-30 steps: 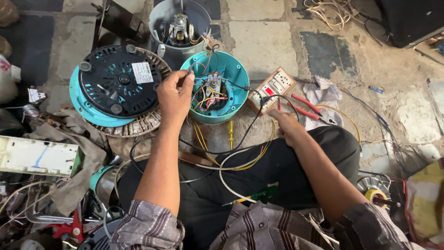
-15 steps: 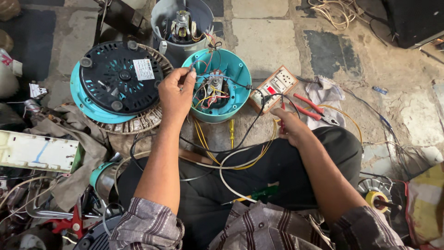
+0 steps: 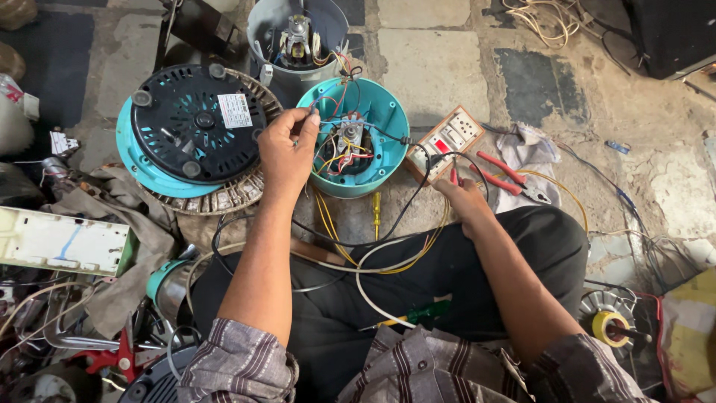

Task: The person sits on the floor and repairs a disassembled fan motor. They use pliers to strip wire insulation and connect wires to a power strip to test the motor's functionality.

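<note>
Where the person sits: on a worn stone-slab floor [image 3: 440, 45], legs crossed, with the teal housing [image 3: 388, 119] just ahead of the knees.
Surface: grey, stained slabs with dark patches beyond and to the right of the teal housing; wires trail across them.
Teal housing: an open round shell, its coloured wiring and small motor part showing inside.
Left hand [image 3: 287, 153]: at the housing's left rim, fingers pinched shut on thin wires at the shell's edge.
Right hand [image 3: 462, 198]: below and right of the housing, fingers curled around a red-tipped probe beside the socket board [image 3: 447, 138].
Socket board: touching the housing's right side.
Red pliers [image 3: 507, 175]: further right, past the board.
Black and teal base [image 3: 194, 130]: close against the housing's left.
Grey motor pot [image 3: 294, 37]: just beyond the housing.
Edges: scrap and a white casing [image 3: 60, 242] crowd the far left.
Open room: bare slabs lie beyond and right of the housing.
</note>
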